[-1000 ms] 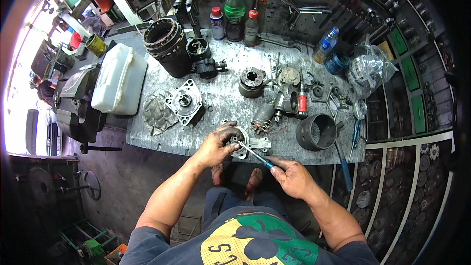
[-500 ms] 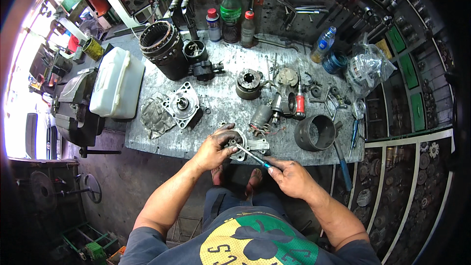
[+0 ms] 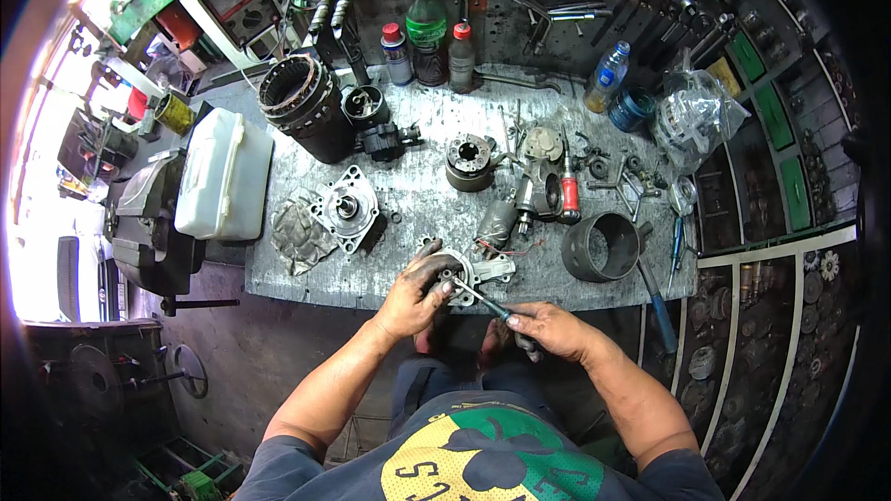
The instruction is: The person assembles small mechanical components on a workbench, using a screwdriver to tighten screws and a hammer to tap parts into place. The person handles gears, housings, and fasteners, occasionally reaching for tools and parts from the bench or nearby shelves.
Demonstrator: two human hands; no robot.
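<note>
Head view, looking down: a pale cast-metal housing [image 3: 494, 268] sits at the near edge of a worn metal-topped bench [image 3: 413, 199]. On the housing's left side, the person's left hand [image 3: 419, 292] grips its rounded end, fingers and thumb clamped on the metal. On the near right of the housing, the right hand [image 3: 555, 328] has its fingers wrapped around the dark handle of a slim tool [image 3: 494, 306]; the tool's thin shaft slants up to the housing, its tip close to the left thumb.

Just beyond the housing lies a small grey cylinder [image 3: 498, 219] with reddish wires. Farther behind the housing stands a round slotted part [image 3: 471, 163]. To the housing's left, and a little beyond, is a flanged plate [image 3: 345, 208] with a central shaft. To its right are a wide black ring [image 3: 577, 250] and, past that, a blue-handled tool [image 3: 661, 314]. Well beyond the housing, a green-capped bottle [image 3: 427, 32] stands upright.
</note>
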